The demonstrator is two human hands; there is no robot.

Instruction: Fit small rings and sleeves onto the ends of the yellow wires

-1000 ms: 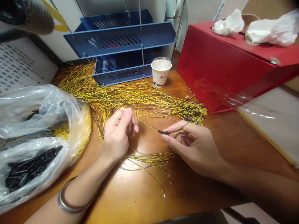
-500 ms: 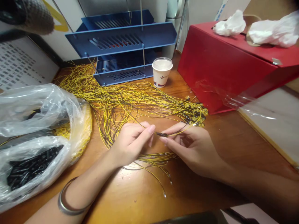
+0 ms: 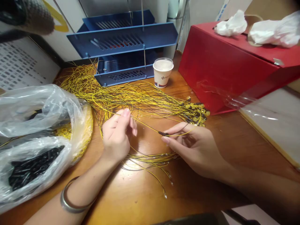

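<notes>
My right hand (image 3: 197, 143) pinches a small black sleeve (image 3: 163, 133) on a thin yellow-and-black wire (image 3: 147, 125) between thumb and fingertips. From the sleeve the wire runs taut up and left to my left hand (image 3: 116, 134), whose thumb and forefinger are closed on it. A big bundle of similar wires (image 3: 131, 95) spreads across the table behind both hands, with yellow round ends (image 3: 197, 112) gathered at its right. Several more wires with bare silvery tips (image 3: 150, 159) lie beneath and between my hands.
Open plastic bags at left hold black sleeve-like parts (image 3: 35, 168) and yellow rings (image 3: 85, 134). A lidded paper cup (image 3: 163, 75) stands before a blue tray rack (image 3: 124, 40). The red box (image 3: 225, 68) at right carries crumpled white tissue (image 3: 232, 25).
My left hand has slid left and up along the wire, away from the black sleeve, leaving a longer straight stretch. My right hand has stayed nearly still, holding the sleeve.
</notes>
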